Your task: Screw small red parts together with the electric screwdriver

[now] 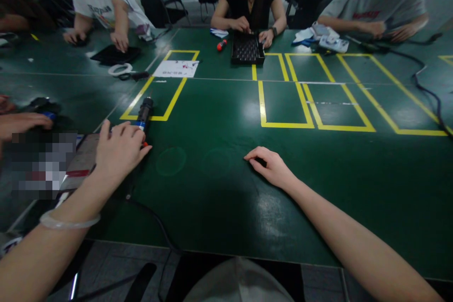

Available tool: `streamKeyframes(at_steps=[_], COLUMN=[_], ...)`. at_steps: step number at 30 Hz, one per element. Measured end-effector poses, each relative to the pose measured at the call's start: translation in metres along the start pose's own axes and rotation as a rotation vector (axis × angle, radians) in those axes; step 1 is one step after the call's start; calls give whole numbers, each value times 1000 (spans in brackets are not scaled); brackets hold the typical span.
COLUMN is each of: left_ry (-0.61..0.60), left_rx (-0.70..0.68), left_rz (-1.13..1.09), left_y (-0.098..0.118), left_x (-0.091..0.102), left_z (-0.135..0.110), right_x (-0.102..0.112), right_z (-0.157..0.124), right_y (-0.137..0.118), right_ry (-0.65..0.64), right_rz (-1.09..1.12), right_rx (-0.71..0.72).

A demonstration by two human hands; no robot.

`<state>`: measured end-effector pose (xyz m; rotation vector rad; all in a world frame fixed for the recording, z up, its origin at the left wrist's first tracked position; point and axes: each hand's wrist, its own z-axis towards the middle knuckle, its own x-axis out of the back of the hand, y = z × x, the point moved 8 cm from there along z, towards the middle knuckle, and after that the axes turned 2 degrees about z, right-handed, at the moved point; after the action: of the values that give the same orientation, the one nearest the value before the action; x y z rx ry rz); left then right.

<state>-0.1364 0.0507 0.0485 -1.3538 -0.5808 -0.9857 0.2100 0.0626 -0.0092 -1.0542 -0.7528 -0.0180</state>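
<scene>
My left hand [118, 148] lies over the rear end of a black electric screwdriver [144, 112] that rests on the green table [219, 184]; its fingers curl round the tool's blue and red part. A cable runs from there toward the near table edge. My right hand [271, 165] rests on the bare table to the right, fingers curled together in a loose pinch; what they hold, if anything, is too small to see.
Yellow tape rectangles [286, 104] mark the table. Across it a person handles a black tray [247, 49] beside a red-handled tool [222, 45]. A white sheet [176, 69], tape roll [120, 70], another person's hands at left [21, 122] and a black cable at right [430, 92].
</scene>
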Motion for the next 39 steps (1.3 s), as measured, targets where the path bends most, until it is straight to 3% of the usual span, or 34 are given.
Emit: streamKeyframes(at_steps=[11, 16, 18, 21, 25, 28, 34, 39], left_ry=[14, 38, 6, -138, -210, -199, -341, -400], left_rx=[15, 65, 89, 52, -174, -284, -136, -147], left_rz=[94, -23, -200, -674, -1265, -1458, -1868, -1923], left_y=[-2, 9, 27, 76, 157, 199, 224, 225], left_x=[2, 23, 34, 44, 67, 71, 43, 43], left_z=[3, 9, 16, 29, 43, 47, 43, 41], right_x=[-1, -2, -2, -2, -2, 0, -3, -6], right_z=[1, 1, 1, 1, 0, 0, 0, 0], right_y=[0, 1, 2, 2, 3, 5, 8, 4], right_ry=[-12, -16, -15, -14, -3, 31, 25, -21], right_rz=[-2, 1, 2, 7, 39, 96, 193, 135], right_rx=[-11, -10, -6, -4, -15, -31, -29, -24])
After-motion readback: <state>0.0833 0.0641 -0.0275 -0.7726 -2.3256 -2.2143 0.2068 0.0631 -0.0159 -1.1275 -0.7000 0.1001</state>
